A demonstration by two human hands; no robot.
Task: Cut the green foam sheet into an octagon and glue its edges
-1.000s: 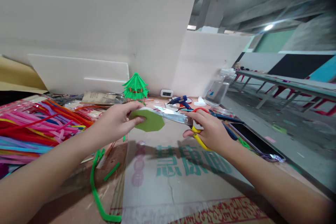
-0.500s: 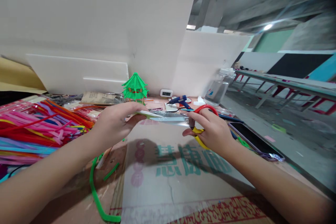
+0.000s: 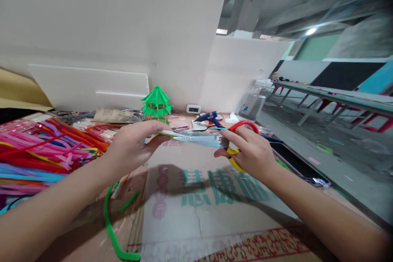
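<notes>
My right hand grips a pair of scissors by its red and yellow handles, with the metal blades pointing left. Pinched in my left hand is a thin flat piece, pale with a greenish edge; seen nearly edge-on, its kind is unclear. The blades overlap its right end, and their tips come close to my left fingers. Both hands are above a printed cardboard sheet. Beyond my left hand stands a small green pavilion-like model.
Bundles of coloured pipe cleaners lie at left. A green strip curves near the front. At the back are a blue glue gun, a small digital display and a water bottle. A phone lies at right.
The scissor blades now cover more of the flat piece's right end, and the handles look slightly wider apart. My left hand keeps its pinch. The whole view has shifted slightly.
</notes>
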